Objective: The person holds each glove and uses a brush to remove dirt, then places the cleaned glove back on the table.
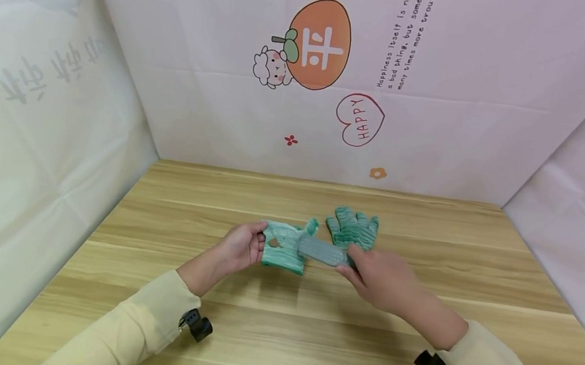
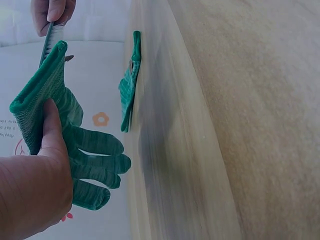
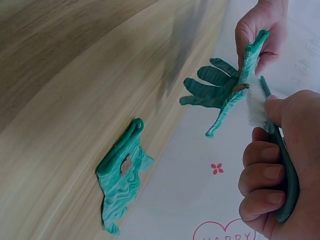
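From my remote seat I see the left hand (image 1: 240, 247) pinching a green glove (image 1: 287, 253) by the edge near its cuff, the thumb laid along the outside of the knit. The glove is held up over the table (image 1: 306, 356), its own fingers spread in the left wrist view. A brown patch (image 1: 275, 242) marks the side that faces me in the head view.

The right hand (image 1: 381, 276) has its fingers wrapped around the handle of a grey-green brush (image 1: 321, 251), thumb on top. The white bristles (image 3: 257, 105) point at the glove, right by the brown patch (my cameras do not let me tell whether they touch it).

A second glove (image 1: 354, 229) lies on the table just beyond the right hand, fingers toward the back; the right wrist view shows a brown mark (image 3: 126, 166) on it as well.

Both cream sleeves (image 1: 122, 328) reach in from the near edge, each with a black device (image 1: 197, 324) at the cuff. Behind the table I have a white sheet (image 1: 202, 78) printed with an orange fruit (image 1: 336, 20), a red heart (image 1: 360, 120) reading HAPPY, and small flowers (image 1: 378, 173).
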Motion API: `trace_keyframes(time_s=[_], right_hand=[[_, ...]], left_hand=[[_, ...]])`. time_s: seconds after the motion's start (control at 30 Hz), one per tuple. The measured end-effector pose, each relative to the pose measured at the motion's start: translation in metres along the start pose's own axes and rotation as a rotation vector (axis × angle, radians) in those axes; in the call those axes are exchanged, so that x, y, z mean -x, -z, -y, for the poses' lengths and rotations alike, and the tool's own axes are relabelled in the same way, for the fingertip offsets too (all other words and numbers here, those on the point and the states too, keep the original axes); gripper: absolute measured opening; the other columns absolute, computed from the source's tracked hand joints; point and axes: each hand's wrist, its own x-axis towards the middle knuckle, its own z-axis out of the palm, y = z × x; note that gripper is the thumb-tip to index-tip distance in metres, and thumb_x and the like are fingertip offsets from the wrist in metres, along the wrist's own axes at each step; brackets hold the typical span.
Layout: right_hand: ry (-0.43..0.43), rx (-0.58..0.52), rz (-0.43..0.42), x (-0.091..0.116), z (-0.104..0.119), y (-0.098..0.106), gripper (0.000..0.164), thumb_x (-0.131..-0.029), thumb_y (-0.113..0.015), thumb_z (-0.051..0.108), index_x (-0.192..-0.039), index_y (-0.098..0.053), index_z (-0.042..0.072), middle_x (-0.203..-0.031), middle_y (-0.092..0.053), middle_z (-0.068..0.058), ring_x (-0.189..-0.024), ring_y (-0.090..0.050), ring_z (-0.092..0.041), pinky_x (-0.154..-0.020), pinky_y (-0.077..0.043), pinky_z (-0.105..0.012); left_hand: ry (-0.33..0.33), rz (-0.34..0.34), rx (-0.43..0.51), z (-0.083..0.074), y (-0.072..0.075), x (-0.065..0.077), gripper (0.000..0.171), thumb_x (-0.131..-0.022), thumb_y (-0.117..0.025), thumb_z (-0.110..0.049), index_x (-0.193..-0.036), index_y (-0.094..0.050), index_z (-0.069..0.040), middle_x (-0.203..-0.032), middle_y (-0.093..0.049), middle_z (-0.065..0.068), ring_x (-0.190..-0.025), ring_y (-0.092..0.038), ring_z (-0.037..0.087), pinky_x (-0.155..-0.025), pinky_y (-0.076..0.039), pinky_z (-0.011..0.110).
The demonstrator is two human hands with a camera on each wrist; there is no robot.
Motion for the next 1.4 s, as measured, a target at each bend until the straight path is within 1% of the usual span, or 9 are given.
trace_keyframes(time_s=[0.1, 0.23, 0.37, 0.57, 0.73, 0.8, 0.97, 1.2, 1.4], right_hand=[[0.003, 0.019, -0.005, 0.003, -0.002, 0.0, 0.023, -0.097, -0.06, 0.031, -0.093, -0.054, 0.009, -0.058, -0.037, 0.009, -0.049, -0.033, -0.005, -0.043, -0.028, -0.023], [0.018, 0.05, -0.007, 0.005, -0.005, -0.002, 0.031, -0.097, -0.061, 0.031, -0.109, -0.058, 0.003, -0.061, -0.041, 0.01, -0.05, -0.037, -0.005, -0.044, -0.032, -0.023], [0.007, 0.034, 0.003, 0.005, -0.005, -0.002, 0.03, -0.098, -0.059, 0.033, -0.107, -0.058, 0.004, -0.062, -0.041, 0.01, -0.051, -0.038, -0.005, -0.044, -0.032, -0.023], [0.008, -0.011, -0.012, 0.003, -0.003, 0.003, 0.024, -0.099, -0.057, 0.033, -0.088, -0.049, 0.014, -0.057, -0.035, 0.009, -0.047, -0.03, -0.004, -0.042, -0.026, -0.022], [0.017, -0.015, -0.022, 0.001, -0.001, 0.007, 0.026, -0.099, -0.057, 0.033, -0.085, -0.045, 0.015, -0.057, -0.033, 0.009, -0.047, -0.029, -0.003, -0.042, -0.024, -0.022], [0.013, -0.016, -0.02, 0.0, 0.0, 0.008, 0.026, -0.099, -0.058, 0.033, -0.084, -0.045, 0.015, -0.058, -0.033, 0.009, -0.047, -0.029, -0.004, -0.042, -0.024, -0.022], [-0.002, -0.014, -0.003, -0.002, 0.002, 0.007, 0.027, -0.099, -0.058, 0.034, -0.083, -0.044, 0.016, -0.058, -0.033, 0.008, -0.048, -0.03, -0.005, -0.043, -0.024, -0.023], [0.011, -0.016, 0.019, -0.01, 0.008, 0.006, 0.028, -0.1, -0.055, 0.036, -0.083, -0.045, 0.016, -0.059, -0.034, 0.008, -0.047, -0.031, -0.006, -0.043, -0.025, -0.023], [0.043, -0.008, 0.01, -0.016, 0.015, 0.007, 0.026, -0.099, -0.056, 0.036, -0.088, -0.05, 0.013, -0.059, -0.036, 0.009, -0.048, -0.034, -0.005, -0.042, -0.026, -0.023]], left_hand=[[-0.007, -0.037, 0.0, 0.0, 0.001, 0.0, 0.023, -0.108, -0.029, -0.018, -0.09, -0.04, -0.008, -0.066, -0.04, -0.003, -0.054, -0.041, 0.007, -0.055, -0.036, 0.021], [-0.012, -0.068, -0.009, 0.0, 0.001, 0.0, 0.022, -0.108, -0.03, -0.017, -0.087, -0.036, -0.01, -0.065, -0.035, -0.003, -0.053, -0.026, 0.009, -0.054, -0.025, 0.023], [-0.012, -0.067, -0.017, -0.001, 0.001, 0.001, 0.023, -0.108, -0.03, -0.017, -0.087, -0.035, -0.01, -0.065, -0.033, -0.003, -0.053, -0.024, 0.01, -0.054, -0.024, 0.024], [-0.013, -0.057, -0.012, -0.001, 0.001, 0.003, 0.023, -0.108, -0.03, -0.017, -0.088, -0.037, -0.009, -0.065, -0.036, -0.003, -0.052, -0.03, 0.008, -0.053, -0.028, 0.022], [-0.012, 0.006, -0.013, -0.002, 0.001, 0.003, 0.027, -0.109, -0.026, -0.018, -0.097, -0.045, -0.004, -0.073, -0.055, 0.001, -0.064, -0.058, 0.009, -0.062, -0.049, 0.023], [-0.011, 0.023, -0.009, -0.001, 0.001, 0.003, 0.028, -0.109, -0.026, -0.019, -0.098, -0.046, -0.003, -0.075, -0.056, 0.002, -0.069, -0.062, 0.011, -0.066, -0.053, 0.026], [-0.009, 0.007, 0.003, -0.001, -0.002, 0.003, 0.023, -0.108, -0.029, -0.018, -0.091, -0.041, -0.008, -0.068, -0.041, -0.002, -0.057, -0.045, 0.008, -0.057, -0.041, 0.022], [0.007, 0.085, -0.05, 0.001, -0.009, 0.003, 0.03, -0.109, -0.024, -0.02, -0.098, -0.046, -0.003, -0.08, -0.059, 0.004, -0.075, -0.064, 0.014, -0.069, -0.054, 0.029], [0.019, 0.116, -0.091, 0.004, -0.014, 0.003, 0.034, -0.109, -0.022, -0.021, -0.1, -0.048, -0.001, -0.081, -0.064, 0.005, -0.078, -0.067, 0.015, -0.07, -0.056, 0.03]])
